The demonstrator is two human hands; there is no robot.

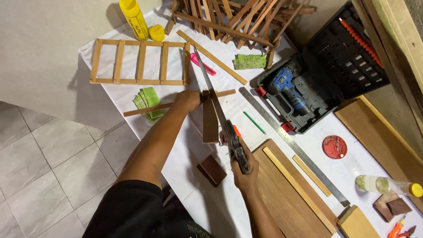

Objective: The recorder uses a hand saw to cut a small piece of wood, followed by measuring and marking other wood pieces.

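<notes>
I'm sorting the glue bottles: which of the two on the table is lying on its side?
The clear bottle with the yellow cap, at the table's near right, lies on its side; the all-yellow bottle at the far end stands upright.

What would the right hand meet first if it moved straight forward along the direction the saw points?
Probably the thin wooden strip that the left hand pins down: the right hand grips the handsaw, whose blade already crosses it. Beyond lies the pink cutter, though depth is unclear.
</notes>
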